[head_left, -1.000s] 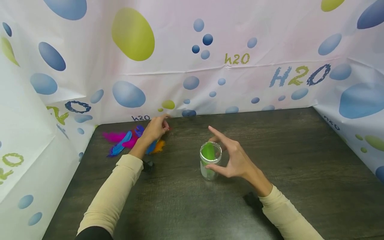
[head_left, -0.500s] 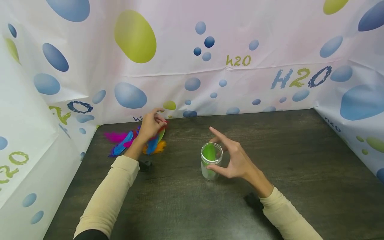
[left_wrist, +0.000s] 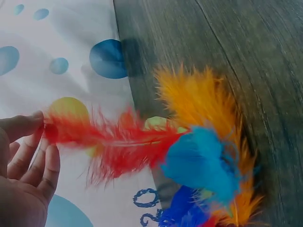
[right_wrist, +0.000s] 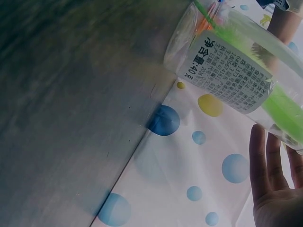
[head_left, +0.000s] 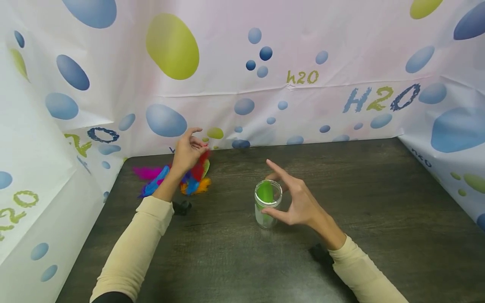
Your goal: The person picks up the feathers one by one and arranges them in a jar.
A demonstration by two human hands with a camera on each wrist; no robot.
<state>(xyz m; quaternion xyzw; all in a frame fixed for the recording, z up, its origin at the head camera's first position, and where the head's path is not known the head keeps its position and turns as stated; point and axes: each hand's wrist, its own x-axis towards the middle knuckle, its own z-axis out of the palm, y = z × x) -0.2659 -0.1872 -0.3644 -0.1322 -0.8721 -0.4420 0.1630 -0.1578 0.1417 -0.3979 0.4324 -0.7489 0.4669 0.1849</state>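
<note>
My left hand [head_left: 186,153] pinches the tip of a red feather [left_wrist: 128,142] between thumb and finger, and the feather hangs from it over the pile at the back left. Beneath lie an orange feather [left_wrist: 199,94], a light blue feather [left_wrist: 201,163] and a dark blue feather [left_wrist: 184,208]. A clear glass-like jar [head_left: 267,215] stands upright near the table's middle with a green feather [head_left: 265,192] inside. My right hand [head_left: 297,201] holds the jar near its rim, thumb on the near side and fingers on the far side. A white printed label [right_wrist: 232,71] shows on the jar's wall.
Magenta [head_left: 145,172] and blue feathers [head_left: 154,183] spread at the table's far left corner. The dark wood table [head_left: 360,181] is bounded at the back and sides by a white sheet [head_left: 212,109] with blue and green dots.
My left hand has lifted up and slightly left, drawing the red feather up from the pile. The right hand and the jar have stayed in place.
</note>
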